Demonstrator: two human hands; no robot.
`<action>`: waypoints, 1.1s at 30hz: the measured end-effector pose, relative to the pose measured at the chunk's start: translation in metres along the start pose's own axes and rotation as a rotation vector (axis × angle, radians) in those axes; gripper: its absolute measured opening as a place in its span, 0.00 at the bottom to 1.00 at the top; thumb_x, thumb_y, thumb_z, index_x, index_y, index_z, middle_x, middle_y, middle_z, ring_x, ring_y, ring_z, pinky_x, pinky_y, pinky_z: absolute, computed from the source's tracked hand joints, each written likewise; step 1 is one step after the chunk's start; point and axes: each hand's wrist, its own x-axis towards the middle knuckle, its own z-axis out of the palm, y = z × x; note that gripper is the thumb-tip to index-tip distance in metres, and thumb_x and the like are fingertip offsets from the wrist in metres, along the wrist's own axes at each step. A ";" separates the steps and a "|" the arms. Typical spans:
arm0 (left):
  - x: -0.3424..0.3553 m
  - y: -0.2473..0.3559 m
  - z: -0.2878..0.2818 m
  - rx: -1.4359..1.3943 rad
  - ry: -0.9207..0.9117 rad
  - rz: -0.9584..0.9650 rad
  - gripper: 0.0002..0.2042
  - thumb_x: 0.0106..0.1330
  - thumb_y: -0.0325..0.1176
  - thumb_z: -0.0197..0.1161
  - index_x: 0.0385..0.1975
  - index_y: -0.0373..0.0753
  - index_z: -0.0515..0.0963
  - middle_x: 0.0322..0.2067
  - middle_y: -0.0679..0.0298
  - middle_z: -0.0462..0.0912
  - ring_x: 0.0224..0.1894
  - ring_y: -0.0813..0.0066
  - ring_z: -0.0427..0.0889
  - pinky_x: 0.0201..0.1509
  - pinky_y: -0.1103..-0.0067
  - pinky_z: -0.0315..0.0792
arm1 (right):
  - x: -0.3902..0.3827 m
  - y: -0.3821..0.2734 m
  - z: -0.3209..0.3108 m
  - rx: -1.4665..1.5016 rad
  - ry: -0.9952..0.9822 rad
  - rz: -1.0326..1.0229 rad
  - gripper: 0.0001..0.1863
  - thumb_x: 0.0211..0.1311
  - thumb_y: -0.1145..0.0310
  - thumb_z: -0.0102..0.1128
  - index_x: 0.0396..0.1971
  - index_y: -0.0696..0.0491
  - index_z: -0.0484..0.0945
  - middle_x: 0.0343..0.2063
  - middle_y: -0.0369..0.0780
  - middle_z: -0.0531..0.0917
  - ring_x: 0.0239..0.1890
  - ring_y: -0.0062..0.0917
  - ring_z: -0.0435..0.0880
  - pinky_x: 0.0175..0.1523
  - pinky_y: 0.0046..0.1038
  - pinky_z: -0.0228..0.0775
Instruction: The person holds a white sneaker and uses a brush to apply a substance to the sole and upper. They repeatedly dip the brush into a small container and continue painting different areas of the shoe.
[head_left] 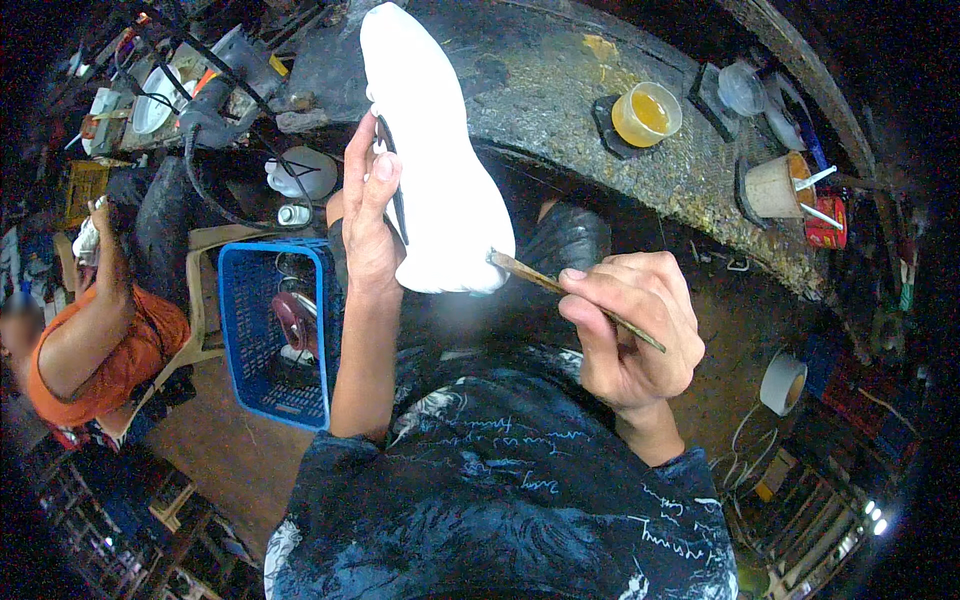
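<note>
My left hand (373, 205) is closed around the side of a long white shoe-shaped piece (440, 150), holding it upright with its narrow end pointing away from me. A dark strip (400, 205) runs along its left side by my thumb. Overexposure hides the details of its white surface. Between the thumb and fingers of my right hand (640, 325) is a thin brush (570, 290) with a wooden handle. The brush's tip touches the near, wider end of the white piece at its lower right.
On the worn bench (540, 90) stand a cup of yellow liquid (646, 114) and a tub with white sticks (775, 187). A blue crate (275, 335) holding a dark red item sits left of me. Farther left is a person in orange (110, 345). A white roll (783, 384) lies right.
</note>
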 end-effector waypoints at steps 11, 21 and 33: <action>-0.002 0.002 0.002 0.030 -0.022 0.063 0.40 0.71 0.51 0.64 0.76 0.35 0.58 0.69 0.52 0.70 0.68 0.58 0.74 0.72 0.63 0.71 | 0.001 0.005 0.006 0.016 0.051 -0.012 0.19 0.44 0.81 0.81 0.40 0.57 0.87 0.28 0.40 0.88 0.28 0.30 0.85 0.36 0.29 0.76; -0.001 0.000 0.001 -0.043 -0.069 0.116 0.41 0.66 0.42 0.70 0.76 0.36 0.60 0.69 0.53 0.70 0.67 0.62 0.73 0.71 0.67 0.70 | 0.003 0.008 0.006 0.005 0.068 -0.001 0.18 0.46 0.80 0.81 0.39 0.57 0.87 0.29 0.40 0.89 0.29 0.30 0.86 0.37 0.29 0.77; -0.006 0.000 0.004 -0.047 -0.124 0.112 0.44 0.64 0.43 0.71 0.77 0.36 0.57 0.68 0.51 0.71 0.67 0.59 0.74 0.71 0.65 0.71 | 0.005 0.016 0.007 0.020 0.114 -0.010 0.16 0.48 0.79 0.80 0.39 0.58 0.87 0.31 0.41 0.90 0.29 0.31 0.86 0.36 0.29 0.77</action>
